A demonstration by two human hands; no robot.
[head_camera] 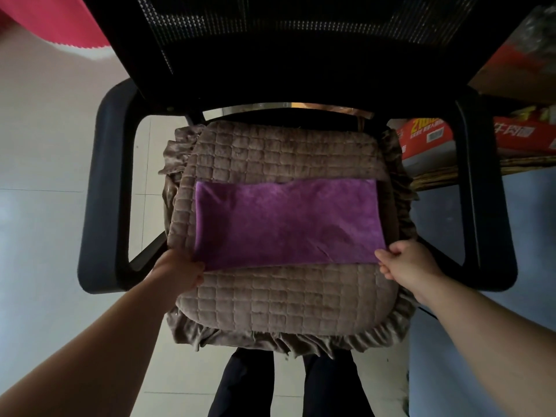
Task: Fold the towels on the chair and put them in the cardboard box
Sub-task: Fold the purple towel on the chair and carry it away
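Observation:
A purple towel lies flat as a wide rectangle on the brown quilted cushion of a black office chair. My left hand pinches the towel's near left corner. At the near right corner, my right hand grips the towel's edge. The towel looks folded once, with its far edge slightly wavy. No cardboard box for the towels is clearly in view.
The chair's armrests flank the seat on both sides, and its mesh back rises at the top. Red printed cartons sit on a shelf to the right. A red cloth hangs at the top left. My legs stand below the seat on a tiled floor.

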